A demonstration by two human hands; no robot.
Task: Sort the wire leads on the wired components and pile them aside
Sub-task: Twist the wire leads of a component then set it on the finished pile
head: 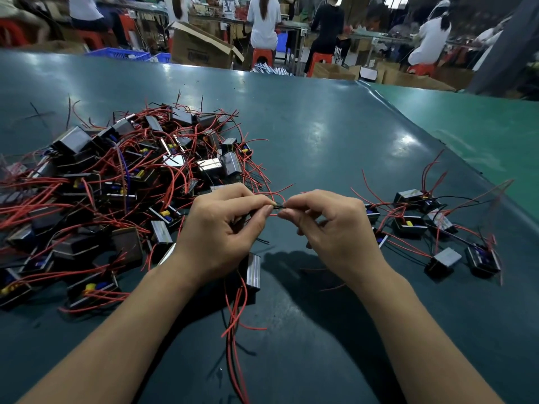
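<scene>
A person is sitting at a big dark green table (320,126) and is using both hands just above it. The left hand (221,231) is curling its fingers and pinching a thin black wire lead (278,206) between thumb and finger. The right hand (332,225) is pinching the other end of the same little bit of wire, so the two sets of fingertips are almost touching. A red wire lead (277,196) is looping just behind the fingertips. Under the left hand, a small black wired component (253,271) is hanging or resting close to the table, and its red wires (236,316) are trailing toward the near edge of the table; I cannot tell if it is touching the table. On the left side of the table a big messy heap of components (116,182) is lying with red wires sticking out all over. On the right side of the table a small pile of components (431,225) is lying, well apart from the big heap, with the hands between the two. Beyond the far edge of the table, other people are sitting on red stools (262,56) near cardboard boxes (201,45) and blue crates (122,53)
</scene>
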